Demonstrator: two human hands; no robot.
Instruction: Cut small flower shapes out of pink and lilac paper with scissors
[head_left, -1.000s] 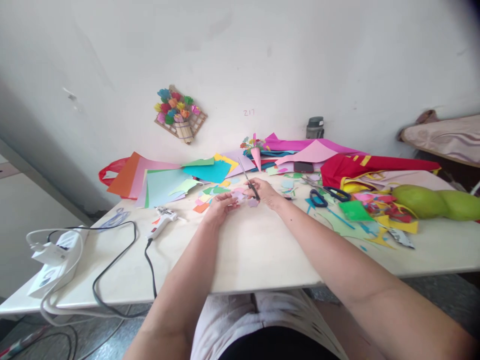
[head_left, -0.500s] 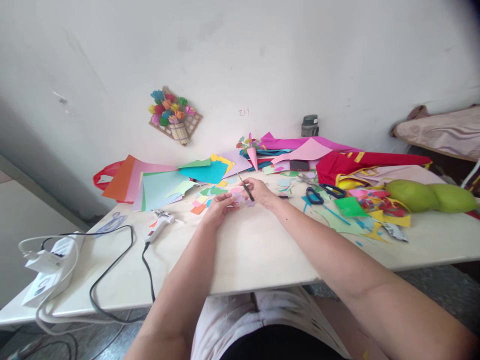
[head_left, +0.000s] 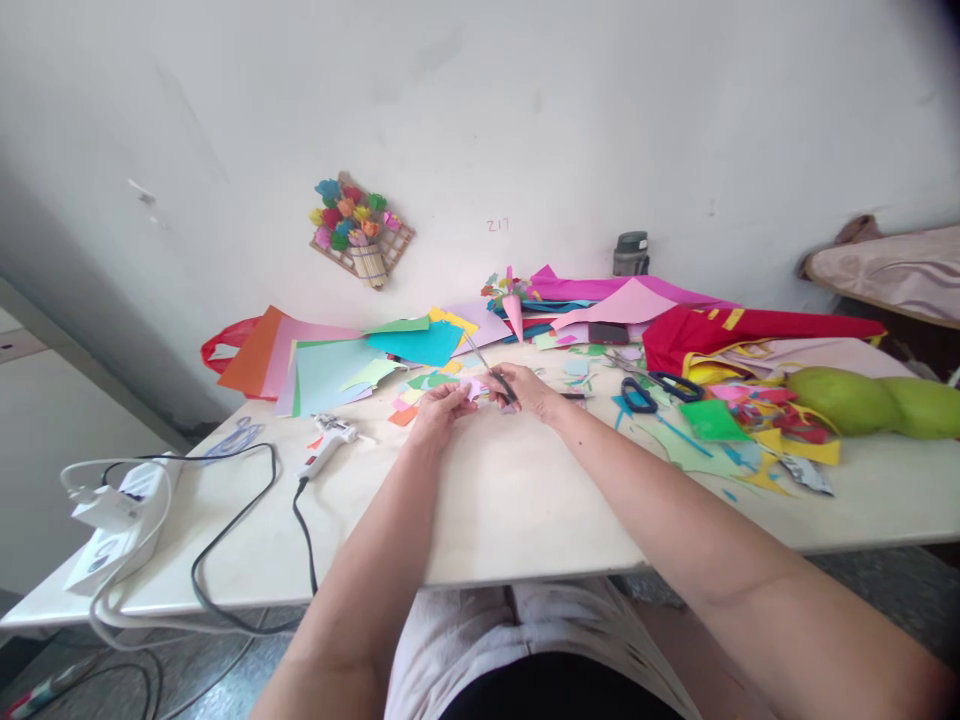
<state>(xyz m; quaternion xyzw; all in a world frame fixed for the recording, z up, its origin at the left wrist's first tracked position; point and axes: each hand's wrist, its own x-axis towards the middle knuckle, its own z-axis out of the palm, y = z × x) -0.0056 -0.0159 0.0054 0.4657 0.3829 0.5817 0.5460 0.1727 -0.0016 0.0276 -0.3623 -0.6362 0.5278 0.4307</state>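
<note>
Near the middle of the table, my left hand (head_left: 441,410) pinches a small piece of pale lilac paper (head_left: 472,388) between thumb and fingers. Beside it my right hand (head_left: 523,388) is closed around the black handles of scissors (head_left: 504,382). Their thin metal blades point up and away to the left, just above the paper. Small cut paper pieces (head_left: 405,416) in orange, green and pink lie beyond my left hand. Under and behind my fingers some scraps are partly hidden.
A glue gun (head_left: 328,447) and a power strip (head_left: 124,520) with cables lie to the left. Blue-handled scissors (head_left: 640,395), scraps and a green pillow-like object (head_left: 870,400) are on the right. Coloured sheets (head_left: 337,370) and a pink paper cone of flowers (head_left: 513,315) stand along the wall.
The view has shifted slightly, so the table things appear a little further right. The scissors have turned a little in my right hand, and the lilac paper shows more clearly in my left.
</note>
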